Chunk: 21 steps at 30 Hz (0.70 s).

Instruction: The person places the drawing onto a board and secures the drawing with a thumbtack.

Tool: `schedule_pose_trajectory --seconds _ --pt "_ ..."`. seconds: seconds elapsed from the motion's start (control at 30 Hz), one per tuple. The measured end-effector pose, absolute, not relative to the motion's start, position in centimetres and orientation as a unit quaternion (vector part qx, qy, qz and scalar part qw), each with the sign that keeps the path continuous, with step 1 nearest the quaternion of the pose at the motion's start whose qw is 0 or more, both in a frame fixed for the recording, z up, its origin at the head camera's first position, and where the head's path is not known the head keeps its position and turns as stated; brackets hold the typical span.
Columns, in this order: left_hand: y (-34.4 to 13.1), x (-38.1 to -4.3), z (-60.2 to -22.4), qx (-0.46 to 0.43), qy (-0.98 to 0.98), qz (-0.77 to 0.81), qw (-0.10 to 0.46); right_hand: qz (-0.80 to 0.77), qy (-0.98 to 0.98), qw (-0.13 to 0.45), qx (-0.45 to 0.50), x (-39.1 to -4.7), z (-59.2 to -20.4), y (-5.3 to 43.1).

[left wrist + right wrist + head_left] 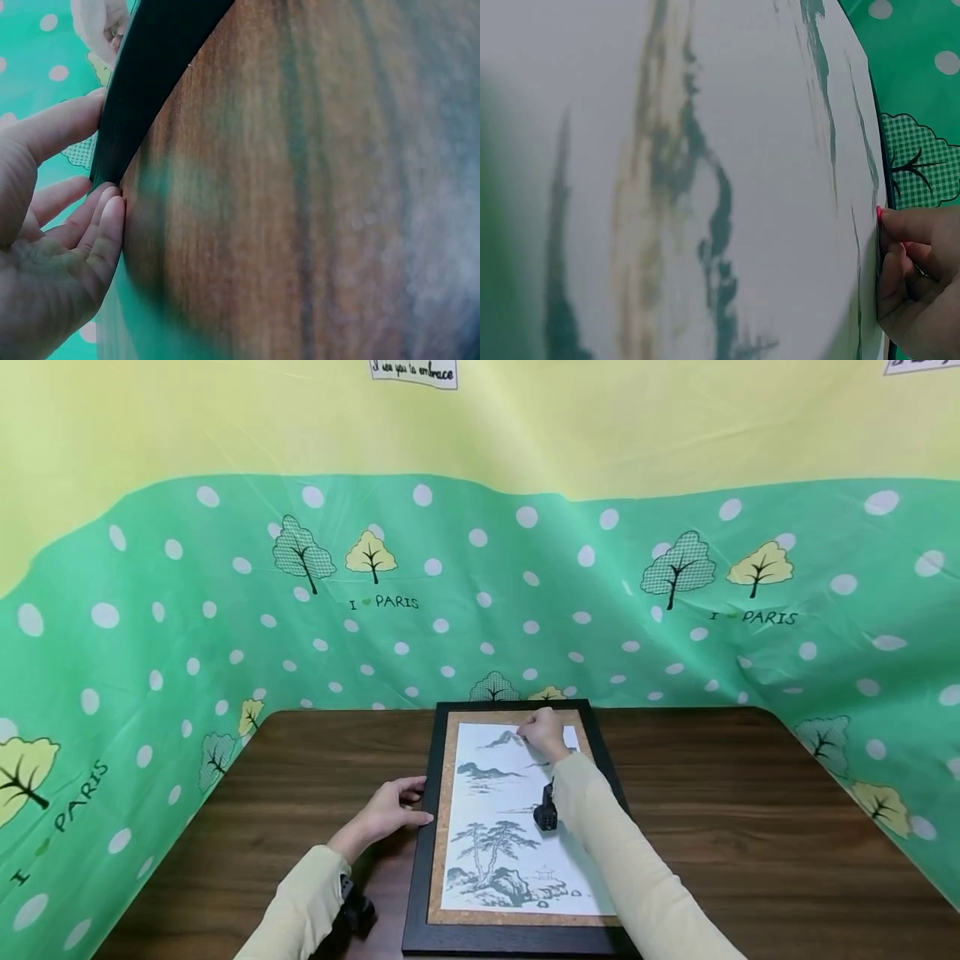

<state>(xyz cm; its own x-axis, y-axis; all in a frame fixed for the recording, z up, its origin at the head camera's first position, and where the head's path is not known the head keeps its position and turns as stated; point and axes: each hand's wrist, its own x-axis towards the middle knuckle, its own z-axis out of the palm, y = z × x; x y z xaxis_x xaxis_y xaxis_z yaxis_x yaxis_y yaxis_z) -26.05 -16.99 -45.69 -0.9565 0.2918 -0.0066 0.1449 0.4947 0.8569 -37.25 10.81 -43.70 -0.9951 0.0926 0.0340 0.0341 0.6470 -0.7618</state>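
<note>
- My right grip (543,733) is pinching something small and pink, probably a pin (879,211), at the far end of the sheet (491,802).
- From that grip, the sheet is lying back toward me, its long axis running between the grip and my body.
- My left grip (390,808) is resting with fingers spread, touching the left side of the frame (422,868).
- The right grip is sitting nearer the sheet's far edge than the left.

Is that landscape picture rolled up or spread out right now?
Spread out: the landscape picture lies open across the cork board, printed side up, no roll or fold visible.
</note>
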Motion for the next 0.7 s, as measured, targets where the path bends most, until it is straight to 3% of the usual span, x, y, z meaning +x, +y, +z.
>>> schedule_pose_trajectory --seconds 0.3,0.7 --pt "-17.0 -25.9 -45.9 0.130 0.858 0.491 0.074 0.467 -0.884 0.010 0.005 -37.6 -43.8 12.6" --pt "-17.2 -26.0 -45.9 0.131 0.856 0.494 0.076 0.399 -0.914 0.022 0.067 -36.3 -40.5 16.5"
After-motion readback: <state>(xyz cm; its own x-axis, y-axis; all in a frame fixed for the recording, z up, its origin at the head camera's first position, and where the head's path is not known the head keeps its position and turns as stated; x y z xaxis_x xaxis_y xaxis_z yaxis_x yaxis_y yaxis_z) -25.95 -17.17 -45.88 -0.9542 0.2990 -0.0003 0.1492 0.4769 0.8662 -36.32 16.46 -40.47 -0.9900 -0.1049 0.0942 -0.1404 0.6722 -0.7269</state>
